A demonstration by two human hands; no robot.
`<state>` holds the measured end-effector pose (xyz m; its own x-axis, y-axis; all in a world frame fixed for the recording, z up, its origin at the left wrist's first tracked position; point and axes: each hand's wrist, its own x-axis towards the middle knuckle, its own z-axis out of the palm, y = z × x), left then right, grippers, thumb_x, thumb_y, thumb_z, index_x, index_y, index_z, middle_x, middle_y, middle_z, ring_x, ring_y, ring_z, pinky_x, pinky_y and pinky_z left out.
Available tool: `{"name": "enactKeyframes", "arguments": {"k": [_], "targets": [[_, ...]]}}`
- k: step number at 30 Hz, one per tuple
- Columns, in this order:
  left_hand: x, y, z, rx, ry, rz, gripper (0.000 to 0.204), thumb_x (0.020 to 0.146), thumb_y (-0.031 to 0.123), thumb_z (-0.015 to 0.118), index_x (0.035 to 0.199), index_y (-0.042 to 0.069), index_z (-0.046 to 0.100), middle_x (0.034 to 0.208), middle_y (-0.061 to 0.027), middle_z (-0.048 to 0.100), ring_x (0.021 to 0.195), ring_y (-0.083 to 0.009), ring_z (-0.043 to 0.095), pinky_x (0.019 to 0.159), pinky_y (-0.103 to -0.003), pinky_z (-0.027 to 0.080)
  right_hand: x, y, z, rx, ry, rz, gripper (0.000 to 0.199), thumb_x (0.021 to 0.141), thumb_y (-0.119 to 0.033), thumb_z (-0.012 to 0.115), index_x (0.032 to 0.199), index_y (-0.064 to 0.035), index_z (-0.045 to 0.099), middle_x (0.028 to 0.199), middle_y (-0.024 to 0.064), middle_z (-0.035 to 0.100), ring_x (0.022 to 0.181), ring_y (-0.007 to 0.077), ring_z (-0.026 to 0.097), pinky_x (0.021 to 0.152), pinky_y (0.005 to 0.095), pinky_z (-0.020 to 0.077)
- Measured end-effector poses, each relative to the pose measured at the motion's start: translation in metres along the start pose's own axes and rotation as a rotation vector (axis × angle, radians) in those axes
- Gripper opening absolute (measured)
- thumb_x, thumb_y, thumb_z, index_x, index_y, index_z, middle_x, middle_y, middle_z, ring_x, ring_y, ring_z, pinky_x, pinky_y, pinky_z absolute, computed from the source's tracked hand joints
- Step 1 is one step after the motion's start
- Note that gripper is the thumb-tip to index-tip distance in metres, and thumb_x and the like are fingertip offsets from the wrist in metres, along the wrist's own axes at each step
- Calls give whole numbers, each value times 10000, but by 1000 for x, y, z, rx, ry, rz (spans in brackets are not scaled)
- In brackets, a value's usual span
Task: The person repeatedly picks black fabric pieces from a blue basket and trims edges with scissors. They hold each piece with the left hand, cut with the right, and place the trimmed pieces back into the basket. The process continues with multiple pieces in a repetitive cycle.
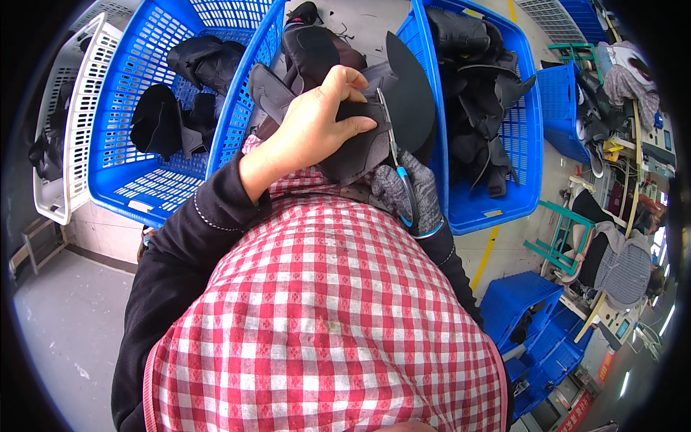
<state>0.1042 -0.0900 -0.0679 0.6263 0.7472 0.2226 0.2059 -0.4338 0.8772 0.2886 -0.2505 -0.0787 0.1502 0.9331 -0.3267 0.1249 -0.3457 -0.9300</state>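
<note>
My bare left hand (317, 115) pinches a dark fabric piece (356, 155) over my lap, its thumb lying along the top. The piece looks like part of a shoe upper. Around the handles of a pair of scissors (409, 189) is closed my right hand (425, 191), which wears a grey knitted glove. The handles are blue and black, and the long metal blades point up and away, lying along the right edge of the piece. Whether they are cutting cannot be made out. More black pieces (412, 79) are heaped just beyond my hands.
A blue basket (115, 144) on my left and another blue basket (529, 144) on my right hold dark pieces. Farther left is a white basket (79, 115). Stacked blue crates (518, 302), a teal stool frame (558, 237) and a person in a grey garment (622, 270) are at the right.
</note>
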Motion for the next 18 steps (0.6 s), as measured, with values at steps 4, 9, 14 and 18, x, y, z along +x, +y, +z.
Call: {"name": "enactKeyframes", "arguments": {"k": [4,9,14,18], "targets": [[7,6,-13,-73,-39,24,519,887,66,792,1294,22,472,1069,-142,720,1050,-247,707,954,-355,522,9,-14,-27,1109,-295,271,329,1004,-119,677,1289,16,583,872,133,706,675,184,700,558,262,578],[45,2,-46,-248,-285,61,536,877,34,768,1354,43,523,1010,-73,701,978,-206,678,932,-319,501,19,-18,-40,754,-206,-265,302,1051,-232,599,1243,1,605,1069,159,693,828,233,720,670,312,620],[41,3,-24,370,-120,444,365,775,281,857,1071,124,713,1043,-2,699,1151,-193,622,1052,-391,357,19,-1,-12,957,-177,-6,326,1057,-121,584,1365,-18,556,1230,138,666,1009,216,711,849,305,618],[8,-8,-6,491,205,218,428,752,434,882,1025,143,727,1384,-54,599,1477,-297,397,1170,-626,200,13,9,-4,413,-122,-31,362,1062,-113,577,1408,-20,525,1255,120,657,1035,188,691,871,292,598]]}}
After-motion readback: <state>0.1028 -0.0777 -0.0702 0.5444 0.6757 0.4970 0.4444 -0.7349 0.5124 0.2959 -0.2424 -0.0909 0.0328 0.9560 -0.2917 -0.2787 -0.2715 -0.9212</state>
